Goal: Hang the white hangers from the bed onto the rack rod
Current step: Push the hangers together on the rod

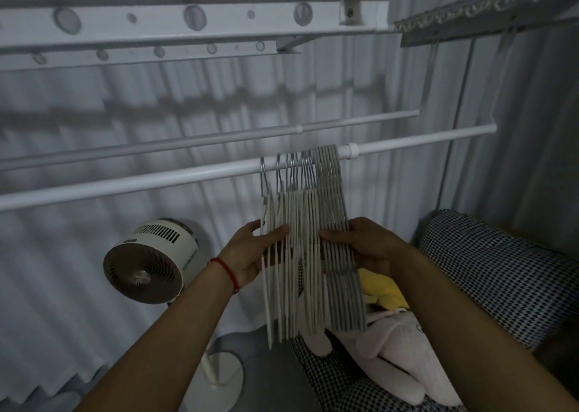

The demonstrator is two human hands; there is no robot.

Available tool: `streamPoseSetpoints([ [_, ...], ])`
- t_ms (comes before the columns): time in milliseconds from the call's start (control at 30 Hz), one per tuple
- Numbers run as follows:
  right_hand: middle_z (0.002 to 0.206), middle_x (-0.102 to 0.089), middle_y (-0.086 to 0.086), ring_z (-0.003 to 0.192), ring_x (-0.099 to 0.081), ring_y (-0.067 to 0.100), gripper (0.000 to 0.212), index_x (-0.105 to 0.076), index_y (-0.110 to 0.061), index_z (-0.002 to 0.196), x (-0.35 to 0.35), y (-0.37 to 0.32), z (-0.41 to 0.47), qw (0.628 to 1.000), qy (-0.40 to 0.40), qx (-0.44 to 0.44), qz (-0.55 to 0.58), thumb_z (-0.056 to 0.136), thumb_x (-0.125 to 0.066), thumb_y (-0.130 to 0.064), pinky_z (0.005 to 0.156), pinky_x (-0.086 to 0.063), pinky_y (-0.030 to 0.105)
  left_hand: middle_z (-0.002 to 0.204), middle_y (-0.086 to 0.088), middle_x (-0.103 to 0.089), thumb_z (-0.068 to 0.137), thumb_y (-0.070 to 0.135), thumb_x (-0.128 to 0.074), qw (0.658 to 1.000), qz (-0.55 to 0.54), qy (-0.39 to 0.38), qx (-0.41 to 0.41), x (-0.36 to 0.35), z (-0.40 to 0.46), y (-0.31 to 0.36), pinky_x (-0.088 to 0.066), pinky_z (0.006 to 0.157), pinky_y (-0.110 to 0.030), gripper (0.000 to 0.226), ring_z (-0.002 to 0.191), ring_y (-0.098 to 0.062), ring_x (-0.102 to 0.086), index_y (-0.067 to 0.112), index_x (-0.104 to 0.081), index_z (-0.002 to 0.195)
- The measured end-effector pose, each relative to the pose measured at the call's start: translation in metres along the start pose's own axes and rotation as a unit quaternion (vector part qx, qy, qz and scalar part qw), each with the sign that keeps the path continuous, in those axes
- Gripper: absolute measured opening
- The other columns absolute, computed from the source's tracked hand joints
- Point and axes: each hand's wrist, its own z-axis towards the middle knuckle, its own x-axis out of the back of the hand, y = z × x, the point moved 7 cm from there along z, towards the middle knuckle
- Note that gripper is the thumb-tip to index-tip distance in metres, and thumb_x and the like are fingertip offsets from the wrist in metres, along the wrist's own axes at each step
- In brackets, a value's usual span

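White hangers (283, 255) hang in a tight row by their metal hooks on the rack rod (156, 182), just at 9 o'clock of the rod's joint collar, with a pack of grey hangers (336, 239) touching them at 3 o'clock. At 8 o'clock of the row, the left hand (250, 251), fingers straight and spread, presses flat against the outermost white hanger. At 4 o'clock, the right hand (360, 242) curls its fingers round the grey pack's edge. These hangers look light, thin and stiff, yet prone to slide and tangle; best taken by the neck just under the hook, several together. Below lies the bed (501, 270).
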Motion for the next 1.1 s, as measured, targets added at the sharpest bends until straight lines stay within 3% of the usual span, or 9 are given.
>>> streamPoseSetpoints([
  [333, 0.098, -0.078, 0.015, 0.080, -0.077, 0.021, 0.026, -0.071, 0.004, 0.111, -0.001, -0.001, -0.005, 1.000, 0.005, 0.000, 0.011, 0.093, -0.072, -0.014, 0.067, -0.063, 0.030, 0.114, -0.017, -0.073, 0.086, 0.017, -0.075, 1.000, 0.000, -0.021, 0.004, -0.002, 0.004, -0.001, -0.061, 0.083, -0.038, 0.043, 0.097, -0.027, -0.071, 0.005, -0.063, 0.126],
  [533, 0.110, -0.076, 0.020, 0.094, -0.075, 0.027, 0.032, -0.071, 0.003, 0.114, -0.003, 0.004, -0.001, 1.000, 0.011, -0.004, -0.001, 0.090, -0.075, -0.017, 0.080, -0.064, 0.037, 0.122, -0.018, -0.069, 0.075, 0.020, -0.082, 0.999, 0.011, -0.052, 0.008, -0.001, 0.006, -0.005, -0.051, 0.100, -0.053, 0.061, 0.121, -0.039, -0.061, 0.009, -0.060, 0.131],
  [800, 0.108, -0.076, 0.019, 0.091, -0.075, 0.025, 0.027, -0.073, 0.001, 0.110, -0.008, 0.005, -0.003, 1.000, 0.006, -0.004, -0.009, 0.090, -0.075, -0.016, 0.079, -0.064, 0.035, 0.117, -0.016, -0.072, 0.084, 0.010, -0.077, 0.999, -0.024, -0.037, 0.008, 0.006, 0.003, -0.004, -0.061, 0.077, -0.036, 0.052, 0.106, -0.030, -0.069, 0.012, -0.058, 0.132],
  [1100, 0.110, -0.076, 0.018, 0.104, -0.073, 0.031, 0.034, -0.073, -0.001, 0.113, -0.015, 0.004, -0.007, 1.000, -0.003, -0.001, -0.023, 0.088, -0.078, -0.023, 0.088, -0.062, 0.039, 0.117, -0.018, -0.071, 0.081, 0.012, -0.078, 0.999, -0.022, -0.041, 0.019, 0.006, -0.007, 0.000, -0.061, 0.074, -0.034, 0.058, 0.098, -0.028, -0.071, 0.010, -0.056, 0.135],
])
